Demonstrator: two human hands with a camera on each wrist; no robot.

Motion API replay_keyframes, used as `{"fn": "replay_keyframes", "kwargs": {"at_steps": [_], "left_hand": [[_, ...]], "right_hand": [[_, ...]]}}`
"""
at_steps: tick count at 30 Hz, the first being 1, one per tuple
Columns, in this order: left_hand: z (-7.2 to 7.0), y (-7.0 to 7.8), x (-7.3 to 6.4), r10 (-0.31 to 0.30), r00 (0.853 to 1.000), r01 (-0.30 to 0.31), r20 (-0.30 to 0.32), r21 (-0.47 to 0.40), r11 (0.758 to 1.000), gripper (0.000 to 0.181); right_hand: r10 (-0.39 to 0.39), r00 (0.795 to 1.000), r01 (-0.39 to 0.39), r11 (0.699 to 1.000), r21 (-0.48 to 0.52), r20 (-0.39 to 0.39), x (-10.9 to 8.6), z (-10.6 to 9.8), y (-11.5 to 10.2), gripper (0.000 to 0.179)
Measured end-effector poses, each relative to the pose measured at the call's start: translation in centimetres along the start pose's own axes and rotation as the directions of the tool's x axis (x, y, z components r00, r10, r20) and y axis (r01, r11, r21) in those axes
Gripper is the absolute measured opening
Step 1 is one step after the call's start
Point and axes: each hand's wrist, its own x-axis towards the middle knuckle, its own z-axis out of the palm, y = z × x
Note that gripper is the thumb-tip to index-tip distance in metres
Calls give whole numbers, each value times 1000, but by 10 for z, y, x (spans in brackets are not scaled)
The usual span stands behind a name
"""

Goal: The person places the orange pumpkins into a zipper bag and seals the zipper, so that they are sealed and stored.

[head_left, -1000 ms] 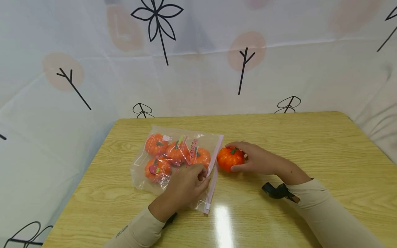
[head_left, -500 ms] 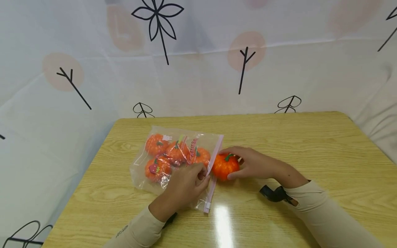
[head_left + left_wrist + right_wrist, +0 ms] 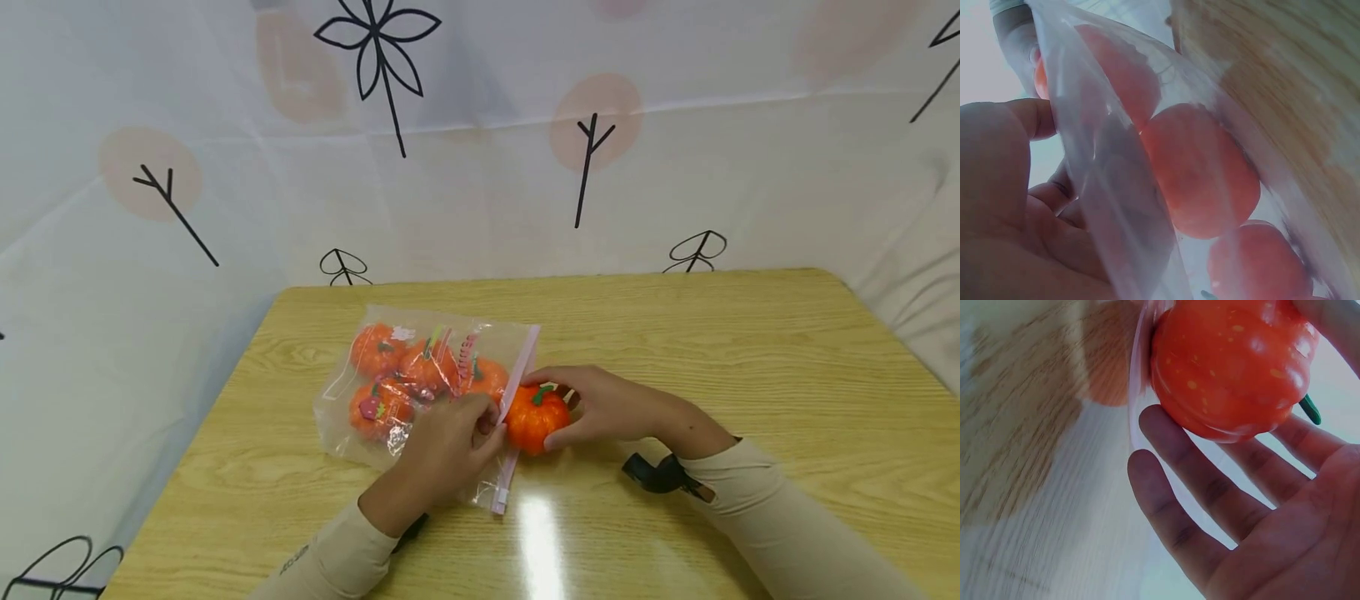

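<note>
A clear zip bag (image 3: 337,421) lies on the table with several small orange pumpkins (image 3: 377,352) inside. Along its right side runs the pink zip edge (image 3: 527,354), with a slider (image 3: 500,500) at the near end. My left hand (image 3: 442,446) pinches the upper layer at the bag's mouth. Thumb and fingers of my right hand (image 3: 611,408) grip another orange pumpkin (image 3: 534,427) with a green stem, right at the mouth. In the right wrist view this pumpkin (image 3: 1229,369) overlaps the pink strip (image 3: 1137,375). The left wrist view shows pumpkins (image 3: 1200,172) through the film.
The wooden table (image 3: 720,333) reaches back to a white patterned cloth (image 3: 480,200) hung behind it and at the sides. A black strap (image 3: 656,473) sticks out at the right sleeve (image 3: 757,492).
My right hand has moved left and nearer to me with the pumpkin, bringing it from beside the zip edge up against the bag's mouth. My left hand has stayed in place.
</note>
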Motion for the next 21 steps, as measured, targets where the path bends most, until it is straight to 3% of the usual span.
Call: {"fn": "replay_keyframes", "kwargs": {"at_steps": [12, 21], "left_hand": [[1, -2, -1, 33, 999, -33, -19, -16, 999, 15], [2, -3, 0, 36, 999, -37, -22, -11, 999, 16]], "right_hand": [[-9, 999, 9, 1000, 2, 44, 2, 5, -1, 74], [-8, 1000, 9, 1000, -5, 17, 2, 7, -1, 74]]}}
